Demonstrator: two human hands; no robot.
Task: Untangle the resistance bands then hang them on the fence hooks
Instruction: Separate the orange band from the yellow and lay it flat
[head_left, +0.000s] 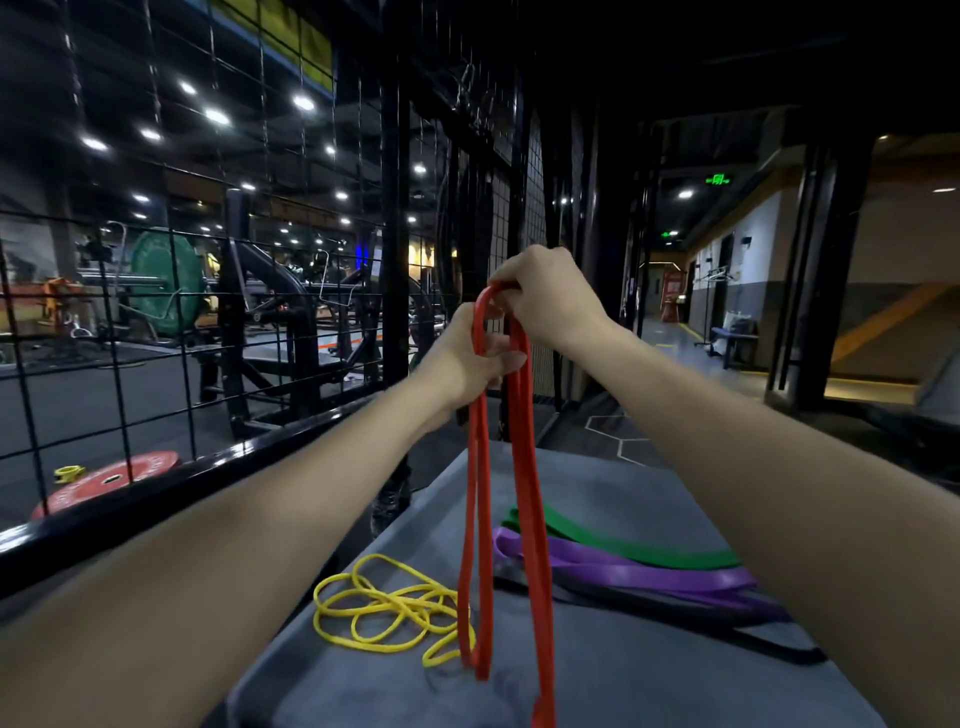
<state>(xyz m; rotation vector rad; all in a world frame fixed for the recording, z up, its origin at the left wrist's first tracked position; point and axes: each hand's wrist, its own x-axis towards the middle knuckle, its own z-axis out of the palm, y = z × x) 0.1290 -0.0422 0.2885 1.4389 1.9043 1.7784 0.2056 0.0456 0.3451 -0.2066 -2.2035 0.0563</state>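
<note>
You hold the red band up at chest height, both hands at its top so its loops hang free and you can see where they cross; your right hand curls its fingers over the topmost bend, while your left hand pinches a strand just below, thumb across it — a grip that looks meant to separate one loop from the other. The lower ends dangle down to the grey padded surface; there the yellow band lies in a tangled heap beside them, and the green band, purple band and black band lie stacked together to your right. The wire fence stands to your left — its hooks I cannot make out; beyond it, a dim gym with a red weight plate on the floor.
</note>
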